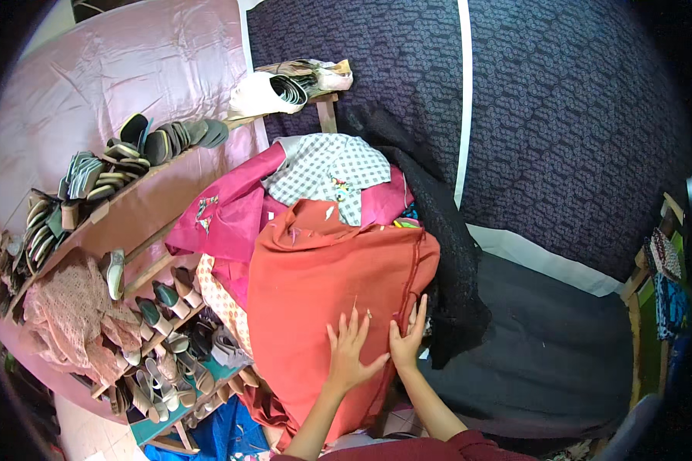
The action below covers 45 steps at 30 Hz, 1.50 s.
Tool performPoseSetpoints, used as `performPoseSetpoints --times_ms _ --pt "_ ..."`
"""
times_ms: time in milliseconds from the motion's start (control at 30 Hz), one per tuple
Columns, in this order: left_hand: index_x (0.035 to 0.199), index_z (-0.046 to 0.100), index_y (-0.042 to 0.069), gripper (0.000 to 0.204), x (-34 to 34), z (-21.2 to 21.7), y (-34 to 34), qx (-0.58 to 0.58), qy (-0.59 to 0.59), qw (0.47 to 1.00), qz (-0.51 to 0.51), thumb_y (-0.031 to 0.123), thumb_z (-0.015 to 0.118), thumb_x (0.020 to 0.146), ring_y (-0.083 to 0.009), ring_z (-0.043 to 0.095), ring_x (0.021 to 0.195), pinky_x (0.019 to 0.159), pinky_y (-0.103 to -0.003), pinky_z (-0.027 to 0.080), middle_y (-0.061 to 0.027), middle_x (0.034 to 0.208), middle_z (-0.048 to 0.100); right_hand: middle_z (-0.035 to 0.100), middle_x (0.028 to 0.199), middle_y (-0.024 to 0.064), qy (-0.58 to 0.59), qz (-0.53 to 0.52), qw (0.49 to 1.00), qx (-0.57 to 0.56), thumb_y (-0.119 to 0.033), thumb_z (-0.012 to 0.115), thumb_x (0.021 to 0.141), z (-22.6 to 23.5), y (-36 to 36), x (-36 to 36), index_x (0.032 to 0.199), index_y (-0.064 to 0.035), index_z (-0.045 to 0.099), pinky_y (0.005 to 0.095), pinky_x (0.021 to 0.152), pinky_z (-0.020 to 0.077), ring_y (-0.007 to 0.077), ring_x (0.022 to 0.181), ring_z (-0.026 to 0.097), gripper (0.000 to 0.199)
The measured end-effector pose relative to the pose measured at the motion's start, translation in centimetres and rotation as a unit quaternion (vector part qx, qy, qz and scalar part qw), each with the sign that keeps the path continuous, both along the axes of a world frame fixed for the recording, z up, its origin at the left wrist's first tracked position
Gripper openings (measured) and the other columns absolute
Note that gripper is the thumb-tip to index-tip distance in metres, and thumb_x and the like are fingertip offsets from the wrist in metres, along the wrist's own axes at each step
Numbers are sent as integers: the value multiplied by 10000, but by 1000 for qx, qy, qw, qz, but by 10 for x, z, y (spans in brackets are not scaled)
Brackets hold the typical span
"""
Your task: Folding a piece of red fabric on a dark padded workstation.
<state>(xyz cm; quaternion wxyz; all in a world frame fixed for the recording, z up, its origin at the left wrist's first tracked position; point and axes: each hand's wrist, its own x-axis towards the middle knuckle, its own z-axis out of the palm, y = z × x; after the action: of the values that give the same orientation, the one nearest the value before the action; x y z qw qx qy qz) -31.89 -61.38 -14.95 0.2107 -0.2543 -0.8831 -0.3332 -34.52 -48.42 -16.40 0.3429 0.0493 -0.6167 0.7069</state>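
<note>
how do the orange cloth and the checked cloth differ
The orange cloth is mostly one plain colour, while the checked cloth has a grey and white pattern.
The orange cloth shows a much larger area than the checked cloth.
The orange cloth lies nearer the person, with both hands at it; the checked cloth lies farther off, with no hand on it.
Both lie loosely among other fabrics.

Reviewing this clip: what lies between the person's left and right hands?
In the head view, a bare stretch of the orange-red cloth lies between the left hand and the right hand.
</note>
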Motion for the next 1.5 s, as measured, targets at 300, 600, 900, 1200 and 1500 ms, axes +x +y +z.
performPoseSetpoints --times_ms 300,600,900,1200,1500 --pt "1406 95 68 1031 17 -27 57 191 -157 967 61 536 650 674 -502 -7 1291 1001 -610 1 -215 1449 53 543 1079 41 -94 392 898 -176 54 583 733 -48 38 52 1167 -6 466 269 809 424 118 941 535 454" --pt "1311 313 -25 470 73 -52 71 361 -118 925 21 91 436 873 -219 278 1270 1017 -298 211 -163 1377 302 531 1032 -7 -213 482 850 10 -38 548 827 -45 64 89 1075 -10 522 251 861 390 75 970 491 251" --pt "1275 415 14 518 112 -44 72 327 -155 932 16 -64 438 763 -266 376 1236 967 -281 335 -204 1293 418 582 1001 37 -188 353 913 -80 -126 597 838 -8 52 130 1050 -1 540 243 791 422 89 903 537 253" --pt "1350 312 69 696 137 -14 63 201 -129 966 -96 -33 590 720 -244 619 720 655 -265 463 -271 997 547 571 675 4 -149 217 962 74 -120 551 858 -5 76 157 816 65 564 247 526 394 58 615 456 189" --pt "632 582 46 159 130 -63 -3 351 -154 923 -44 81 660 766 -14 352 544 459 -189 295 81 592 462 600 978 24 -118 102 985 77 -36 474 873 16 128 227 1082 45 553 229 790 426 93 885 526 237"
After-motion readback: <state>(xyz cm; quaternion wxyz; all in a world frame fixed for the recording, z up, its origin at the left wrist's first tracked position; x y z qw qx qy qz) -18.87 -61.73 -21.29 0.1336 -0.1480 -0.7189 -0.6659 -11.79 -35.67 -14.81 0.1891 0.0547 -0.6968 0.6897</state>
